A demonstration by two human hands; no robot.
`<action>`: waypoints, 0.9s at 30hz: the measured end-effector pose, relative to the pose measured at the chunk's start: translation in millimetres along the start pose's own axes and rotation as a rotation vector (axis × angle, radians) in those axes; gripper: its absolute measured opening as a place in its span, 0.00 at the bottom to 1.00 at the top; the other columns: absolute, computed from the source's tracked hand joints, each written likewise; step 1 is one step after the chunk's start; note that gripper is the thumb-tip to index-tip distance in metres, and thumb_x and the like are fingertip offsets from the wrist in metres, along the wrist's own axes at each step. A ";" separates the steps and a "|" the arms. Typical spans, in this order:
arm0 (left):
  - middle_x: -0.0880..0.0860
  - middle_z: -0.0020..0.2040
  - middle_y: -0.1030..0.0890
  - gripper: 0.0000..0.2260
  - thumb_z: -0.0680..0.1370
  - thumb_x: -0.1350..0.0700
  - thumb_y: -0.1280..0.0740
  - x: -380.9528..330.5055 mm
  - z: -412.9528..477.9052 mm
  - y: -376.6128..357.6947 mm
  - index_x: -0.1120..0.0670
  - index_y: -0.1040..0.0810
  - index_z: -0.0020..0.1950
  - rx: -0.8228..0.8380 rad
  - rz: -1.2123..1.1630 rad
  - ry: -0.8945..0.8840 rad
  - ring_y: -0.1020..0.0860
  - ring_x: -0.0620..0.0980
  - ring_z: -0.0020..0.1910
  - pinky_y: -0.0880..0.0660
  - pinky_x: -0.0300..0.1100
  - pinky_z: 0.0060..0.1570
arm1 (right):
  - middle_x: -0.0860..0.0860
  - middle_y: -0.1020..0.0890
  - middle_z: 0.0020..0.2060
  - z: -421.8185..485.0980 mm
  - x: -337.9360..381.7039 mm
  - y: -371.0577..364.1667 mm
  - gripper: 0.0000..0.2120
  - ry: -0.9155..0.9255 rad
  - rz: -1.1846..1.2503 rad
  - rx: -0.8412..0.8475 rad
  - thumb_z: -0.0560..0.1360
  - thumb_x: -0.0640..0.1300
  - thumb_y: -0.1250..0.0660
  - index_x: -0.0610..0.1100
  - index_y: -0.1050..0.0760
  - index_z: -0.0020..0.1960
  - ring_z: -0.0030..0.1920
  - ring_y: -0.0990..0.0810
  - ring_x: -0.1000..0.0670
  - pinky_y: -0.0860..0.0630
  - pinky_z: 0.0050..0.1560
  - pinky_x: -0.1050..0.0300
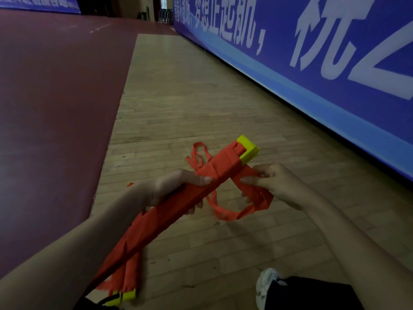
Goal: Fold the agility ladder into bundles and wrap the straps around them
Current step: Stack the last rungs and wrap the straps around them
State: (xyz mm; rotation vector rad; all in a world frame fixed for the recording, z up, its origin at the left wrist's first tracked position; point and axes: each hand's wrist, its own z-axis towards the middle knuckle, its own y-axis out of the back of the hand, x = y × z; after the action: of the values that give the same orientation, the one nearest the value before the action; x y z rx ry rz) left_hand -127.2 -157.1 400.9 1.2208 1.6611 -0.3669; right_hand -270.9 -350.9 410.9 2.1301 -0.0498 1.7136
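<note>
Dim, flat indoor light, no hard shadows. Wooden floor [178, 97] beyond the left hand [172, 186] carries a faint sheen. Blue banner [312, 70] above the right hand [277, 184] is brightest. Overall soft; edges bend wide-angle; corners below both hands darkest.

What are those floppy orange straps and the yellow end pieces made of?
The loose orange strap looks like matte woven webbing: it droops and creases limply. The yellow rung ends look like hard moulded plastic: flat faces, crisp edges; not certain.
</note>
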 end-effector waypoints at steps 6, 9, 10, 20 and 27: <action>0.59 0.40 0.17 0.17 0.76 0.50 0.32 -3.7 -1.1 -1.8 0.62 0.23 0.57 -0.019 -0.056 -0.043 0.20 0.54 0.34 0.22 0.42 0.34 | 0.48 0.22 0.29 3.5 -5.3 -1.7 0.13 0.015 -0.032 -0.050 0.72 0.39 0.28 0.31 0.22 0.53 0.25 0.25 0.56 0.28 0.25 0.64; 0.61 0.42 0.17 0.12 0.76 0.52 0.31 -11.2 -7.1 -11.3 0.59 0.23 0.53 -0.059 -0.051 -0.123 0.21 0.51 0.29 0.23 0.39 0.28 | 0.40 0.20 0.32 7.2 -8.1 -9.7 0.21 0.047 -0.096 -0.141 0.68 0.49 0.24 0.31 0.21 0.49 0.23 0.25 0.53 0.30 0.26 0.63; 0.60 0.42 0.18 0.09 0.77 0.53 0.31 -11.1 -6.8 -14.7 0.57 0.23 0.50 -0.102 -0.018 -0.151 0.21 0.47 0.26 0.24 0.38 0.27 | 0.41 0.20 0.29 8.9 -9.4 -12.3 0.21 0.056 -0.140 -0.177 0.67 0.52 0.23 0.33 0.20 0.45 0.23 0.25 0.52 0.30 0.26 0.62; 0.53 0.44 0.20 0.19 0.77 0.35 0.42 -4.7 0.1 -31.9 0.48 0.32 0.58 -0.597 0.858 -0.381 0.21 0.58 0.43 0.24 0.48 0.41 | 0.52 0.29 0.15 12.5 6.9 -37.8 0.29 0.085 -0.182 -0.462 0.74 0.64 0.39 0.43 0.28 0.27 0.18 0.30 0.57 0.33 0.32 0.56; 0.52 0.51 0.18 0.20 0.81 0.39 0.46 0.4 -1.4 -55.2 0.50 0.38 0.68 -0.637 1.155 -0.386 0.19 0.55 0.48 0.37 0.43 0.38 | 0.54 0.31 0.15 12.5 2.4 -46.7 0.32 -0.068 -0.013 -0.450 0.65 0.66 0.29 0.34 0.20 0.37 0.17 0.34 0.57 0.37 0.28 0.58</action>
State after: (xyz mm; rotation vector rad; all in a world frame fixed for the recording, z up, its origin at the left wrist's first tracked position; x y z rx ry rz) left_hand -174.6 -180.4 384.8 1.2783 0.4772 0.5742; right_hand -245.8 -311.6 397.7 1.8434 -0.4009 1.4546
